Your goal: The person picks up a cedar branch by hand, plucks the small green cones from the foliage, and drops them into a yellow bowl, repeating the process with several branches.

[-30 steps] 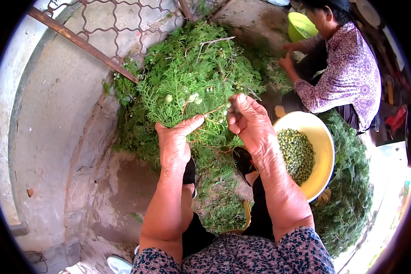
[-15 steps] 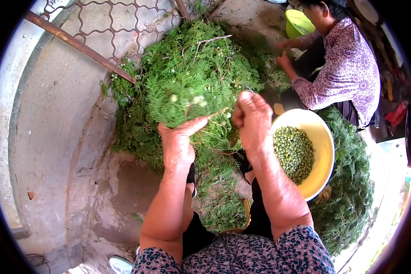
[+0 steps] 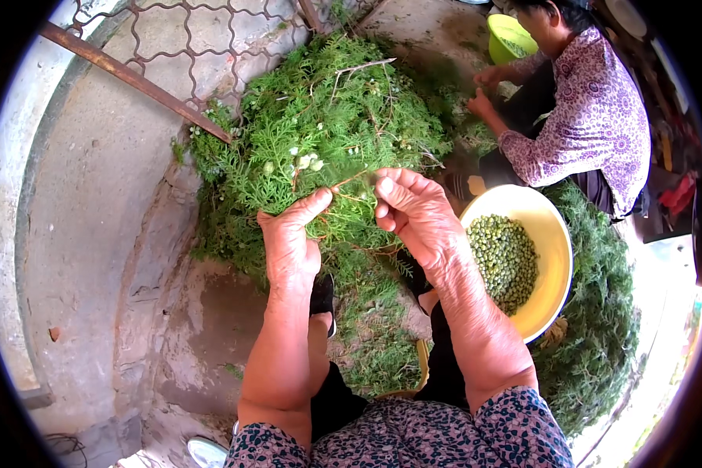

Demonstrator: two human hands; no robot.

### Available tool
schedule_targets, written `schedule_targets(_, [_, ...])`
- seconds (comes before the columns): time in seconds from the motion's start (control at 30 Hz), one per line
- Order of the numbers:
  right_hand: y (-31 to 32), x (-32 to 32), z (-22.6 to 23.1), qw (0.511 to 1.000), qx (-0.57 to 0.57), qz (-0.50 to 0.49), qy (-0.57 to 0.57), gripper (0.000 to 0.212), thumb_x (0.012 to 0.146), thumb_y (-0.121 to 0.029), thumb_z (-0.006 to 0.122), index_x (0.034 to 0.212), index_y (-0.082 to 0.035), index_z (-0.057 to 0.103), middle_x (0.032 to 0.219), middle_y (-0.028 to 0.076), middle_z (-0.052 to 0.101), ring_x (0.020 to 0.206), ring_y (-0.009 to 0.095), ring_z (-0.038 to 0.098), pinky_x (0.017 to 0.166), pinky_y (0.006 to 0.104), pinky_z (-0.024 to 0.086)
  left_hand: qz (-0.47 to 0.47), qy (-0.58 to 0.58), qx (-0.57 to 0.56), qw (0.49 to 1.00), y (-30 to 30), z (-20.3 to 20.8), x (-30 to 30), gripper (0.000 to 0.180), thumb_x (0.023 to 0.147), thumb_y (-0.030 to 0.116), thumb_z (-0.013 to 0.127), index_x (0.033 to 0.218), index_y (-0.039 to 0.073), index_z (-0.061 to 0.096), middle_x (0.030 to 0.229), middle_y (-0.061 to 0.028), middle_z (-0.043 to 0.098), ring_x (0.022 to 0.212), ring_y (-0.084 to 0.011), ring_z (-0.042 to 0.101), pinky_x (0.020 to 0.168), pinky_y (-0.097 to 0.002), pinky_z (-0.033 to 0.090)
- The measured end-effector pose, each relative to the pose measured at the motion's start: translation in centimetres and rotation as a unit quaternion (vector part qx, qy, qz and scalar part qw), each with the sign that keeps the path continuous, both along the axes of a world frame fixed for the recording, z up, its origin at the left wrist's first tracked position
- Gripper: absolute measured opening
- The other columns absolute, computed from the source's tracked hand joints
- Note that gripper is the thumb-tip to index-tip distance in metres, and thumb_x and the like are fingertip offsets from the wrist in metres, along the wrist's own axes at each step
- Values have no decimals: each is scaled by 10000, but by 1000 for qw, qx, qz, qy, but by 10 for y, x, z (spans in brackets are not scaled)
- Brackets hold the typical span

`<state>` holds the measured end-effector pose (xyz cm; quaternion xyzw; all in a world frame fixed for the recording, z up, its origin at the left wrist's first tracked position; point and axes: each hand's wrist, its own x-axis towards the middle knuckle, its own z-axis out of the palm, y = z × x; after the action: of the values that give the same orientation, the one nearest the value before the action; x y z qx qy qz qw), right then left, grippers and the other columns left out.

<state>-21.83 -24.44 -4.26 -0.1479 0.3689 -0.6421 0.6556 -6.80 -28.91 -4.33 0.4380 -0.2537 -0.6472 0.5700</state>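
Note:
My left hand [image 3: 291,238] is closed on the stem of a leafy conifer sprig [image 3: 274,186], thumb uppermost. Several pale green cones [image 3: 309,162] show on the sprig above my knuckles. Close on its right, my right hand [image 3: 423,214] has thumb and fingers pinched together by the thin brown stem; what sits between those fingertips is too small to make out. Behind both hands rises a big heap of green conifer branches [image 3: 343,101]. Beside my right forearm, a yellow basin [image 3: 552,257] holds many small green cones [image 3: 503,261].
At the upper right a co-worker in a purple patterned top [image 3: 581,117] bends over greenery, near a lime-green basin [image 3: 501,43]. More branches [image 3: 593,327] lie behind the yellow basin. A rusty metal grille [image 3: 156,78] leans at the upper left, by a concrete wall [image 3: 78,234].
My right hand has come left and slightly down, nearer my left hand. The sprig in my left hand, blurred before, has shifted a little left and is now sharp.

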Motion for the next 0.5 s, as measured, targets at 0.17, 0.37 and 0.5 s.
schedule_targets(0.17, [-2,2,2,998,10,-24,57,110,799,-102,649,871,-24,623,643,-9,574,520,61,483,445,189,369,-33,-4,-33,999,-2,-4,-3,416,607,-83,735,972,18,562,876,-95,638,772,-181,611,750,-305,479])
schedule_targets(0.37, [-4,12,2,974,52,-139,170,68,818,-103,628,826,-37,614,609,-15,550,497,47,441,443,185,353,-18,-12,-60,998,3,-9,-9,367,616,-98,714,949,11,606,867,-85,651,789,-181,622,751,-312,496])
schedule_targets(0.5, [-7,-12,-4,983,3,-175,58,73,831,-102,603,824,-37,571,661,26,564,553,103,499,495,211,405,-30,-6,-30,999,-6,-10,-2,254,639,-62,712,876,-9,638,842,-81,652,785,-182,614,787,-319,472])
